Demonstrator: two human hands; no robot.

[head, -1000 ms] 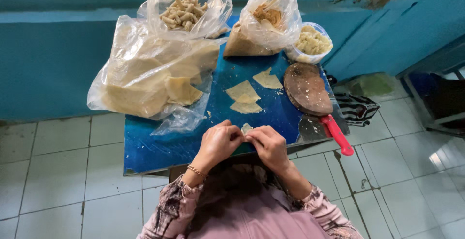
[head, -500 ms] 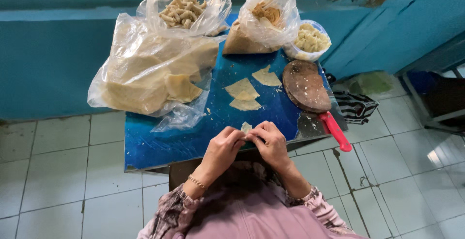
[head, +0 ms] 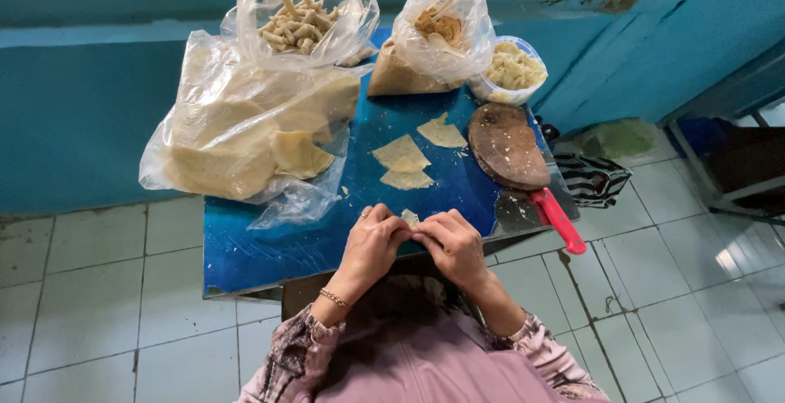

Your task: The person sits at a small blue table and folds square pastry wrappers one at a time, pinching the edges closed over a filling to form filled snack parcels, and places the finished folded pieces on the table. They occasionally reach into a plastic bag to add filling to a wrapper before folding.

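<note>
Head view: left hand (head: 374, 244) and right hand (head: 452, 245) meet at the near edge of the blue worktop (head: 270, 248), fingers curled together, pinching a small pale dough piece (head: 410, 217) between them. Thin triangular wrappers (head: 402, 162) lie flat mid-worktop. Big clear plastic bag (head: 237, 125) holds stacked pale sheets; smaller bag (head: 307, 15) holds rolled sticks; another bag (head: 437, 35) brown crumbly filling. Worn cleaver (head: 511, 150), red handle.
</note>
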